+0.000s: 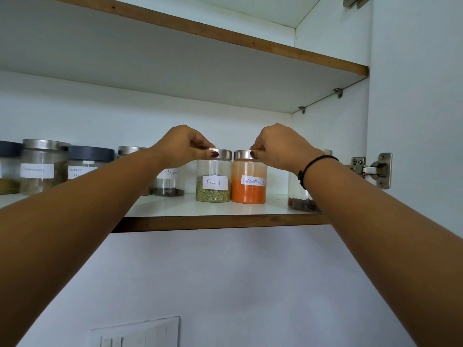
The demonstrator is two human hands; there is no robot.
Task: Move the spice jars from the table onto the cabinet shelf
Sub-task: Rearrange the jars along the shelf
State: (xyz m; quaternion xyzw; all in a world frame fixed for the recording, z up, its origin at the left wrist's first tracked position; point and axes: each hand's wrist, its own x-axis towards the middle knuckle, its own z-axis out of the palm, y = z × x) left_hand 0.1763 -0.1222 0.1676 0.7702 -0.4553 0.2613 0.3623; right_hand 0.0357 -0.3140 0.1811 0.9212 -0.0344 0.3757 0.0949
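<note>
On the cabinet shelf [225, 211], the left hand [184, 144] pinches the steel lid of the Fennel jar [213, 180], a quarter full of green seeds. Touching it on the right, the Red Chilli Powder jar [248, 181] holds orange powder past halfway; the right hand [280, 146] has its fingers [254, 153] closed on that lid. Both jars stand upright. Other labelled jars line the shelf, including Black Pepper [168, 181].

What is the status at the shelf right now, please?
Left hand on Fennel jar lid, right hand on Red Chilli Powder jar lid. Both jars upright on shelf. Nothing blocking.
</note>
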